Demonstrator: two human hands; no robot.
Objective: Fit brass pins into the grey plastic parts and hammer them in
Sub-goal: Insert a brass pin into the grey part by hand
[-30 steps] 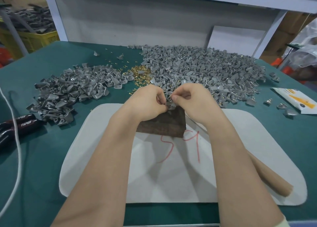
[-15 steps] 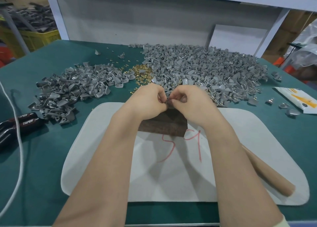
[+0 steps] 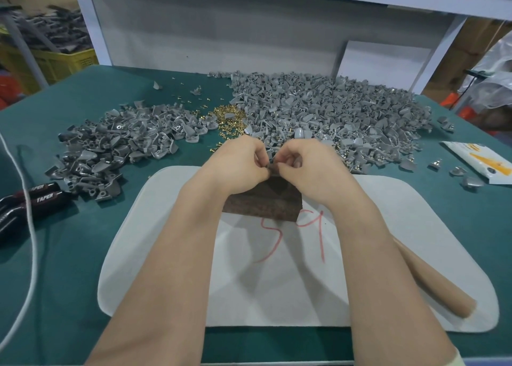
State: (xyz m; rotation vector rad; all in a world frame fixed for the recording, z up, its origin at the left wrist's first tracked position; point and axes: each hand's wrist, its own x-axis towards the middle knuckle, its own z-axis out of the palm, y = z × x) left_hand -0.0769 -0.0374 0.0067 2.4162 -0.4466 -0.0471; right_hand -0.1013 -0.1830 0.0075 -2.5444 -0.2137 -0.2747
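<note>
My left hand point(image 3: 238, 166) and my right hand point(image 3: 306, 169) meet fingertip to fingertip over the far edge of a dark brown block point(image 3: 263, 202). Between the fingertips both pinch a small grey plastic part point(image 3: 272, 165), mostly hidden by the fingers; whether a brass pin sits in it I cannot tell. A heap of loose brass pins point(image 3: 228, 123) lies just beyond my hands. A large pile of grey parts point(image 3: 332, 116) spreads to the right and a smaller pile point(image 3: 110, 144) to the left. The hammer's wooden handle point(image 3: 432, 279) lies under my right forearm.
A white mat point(image 3: 166, 255) marked with red figures covers the green table point(image 3: 69, 255) beneath the block. Black-handled pliers point(image 3: 25, 199) and a white cable point(image 3: 30, 255) lie at the left. A white and yellow packet point(image 3: 482, 163) and stray grey parts sit at the right.
Both hands stay together above the block, with only small finger movements on the grey part. The view has shifted slightly.
</note>
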